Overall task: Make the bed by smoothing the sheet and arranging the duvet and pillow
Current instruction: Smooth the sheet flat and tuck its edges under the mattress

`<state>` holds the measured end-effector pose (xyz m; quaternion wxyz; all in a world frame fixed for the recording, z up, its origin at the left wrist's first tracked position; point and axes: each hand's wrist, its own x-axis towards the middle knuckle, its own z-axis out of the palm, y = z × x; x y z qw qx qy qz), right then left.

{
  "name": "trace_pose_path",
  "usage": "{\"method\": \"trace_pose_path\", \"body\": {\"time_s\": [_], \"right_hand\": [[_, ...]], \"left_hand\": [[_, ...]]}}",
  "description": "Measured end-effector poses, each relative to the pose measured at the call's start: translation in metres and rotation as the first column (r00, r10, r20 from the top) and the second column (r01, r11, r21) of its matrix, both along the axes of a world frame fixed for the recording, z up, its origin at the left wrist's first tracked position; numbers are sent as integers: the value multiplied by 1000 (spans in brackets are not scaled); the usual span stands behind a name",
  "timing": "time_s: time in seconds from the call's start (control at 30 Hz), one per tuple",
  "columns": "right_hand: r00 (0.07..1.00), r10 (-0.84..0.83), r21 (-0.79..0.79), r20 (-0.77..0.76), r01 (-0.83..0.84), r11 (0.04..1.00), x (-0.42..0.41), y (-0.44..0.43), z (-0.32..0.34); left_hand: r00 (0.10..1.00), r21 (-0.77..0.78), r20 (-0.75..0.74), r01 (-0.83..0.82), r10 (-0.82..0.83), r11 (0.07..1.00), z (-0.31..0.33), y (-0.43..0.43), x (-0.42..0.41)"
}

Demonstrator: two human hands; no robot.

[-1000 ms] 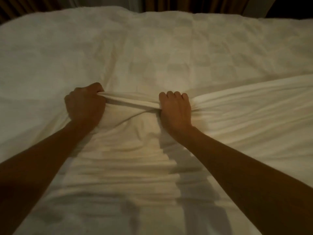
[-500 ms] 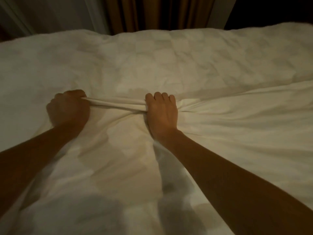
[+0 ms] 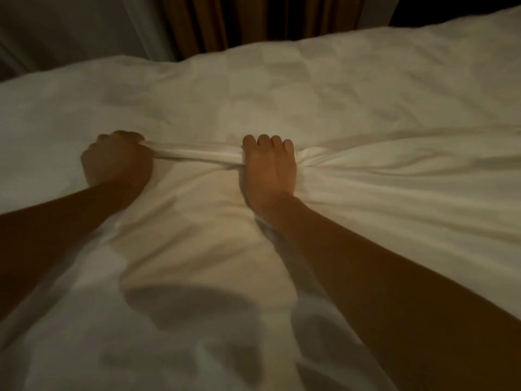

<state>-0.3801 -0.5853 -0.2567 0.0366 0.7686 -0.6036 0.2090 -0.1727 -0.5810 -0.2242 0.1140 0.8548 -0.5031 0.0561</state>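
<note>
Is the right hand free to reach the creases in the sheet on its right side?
Probably not yet: the right hand grips the bunched sheet edge. Nothing blocks the creases, once it lets go.

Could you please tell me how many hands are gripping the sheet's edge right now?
2. The left hand grips the sheet by its bunched edge at centre-left; the right hand grips the same edge at centre. No other hand is in view.
</note>
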Motion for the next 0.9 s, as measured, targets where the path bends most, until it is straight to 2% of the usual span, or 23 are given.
{"method": "trace_pose_path", "body": {"time_s": [0.2,0.33,0.43,0.5,0.57,0.63,0.7,0.73,0.8,0.9], "right_hand": [[991,60,116,-121,-46,992,-5,-10,-47],[990,26,138,-137,-7,990,-1,-16,-59],[995,-40,84,-92,48,995,1,-12,-60],[1000,2,3,-25,-2,1000,-4,-4,-54],[989,139,-100,54,-133,986,-16,9,-48],[956,273,-166,109,-253,953,-35,30,-42],[932,352,-143,83,-339,930,-61,50,-42],[930,365,-98,36,-360,928,-77,58,-44],[934,348,15,-85,-348,938,-113,66,-47],[923,288,130,-256,-262,956,-160,65,-48]], "left_hand": [[998,103,58,12,-19,995,-75,-10,4],[991,99,122,40,-52,994,-90,-6,3],[989,7,114,96,-97,995,-83,-4,-2],[983,-118,115,159,-145,980,-74,1,-18],[950,-263,83,314,-303,912,-67,13,-51],[806,-304,122,586,-579,751,-64,36,-94],[619,-233,164,781,-768,580,-72,61,-133],[587,-192,128,806,-800,561,-78,70,-149],[636,-69,55,772,-770,632,-90,84,-178],[709,90,96,693,-699,715,-105,82,-201]]}}
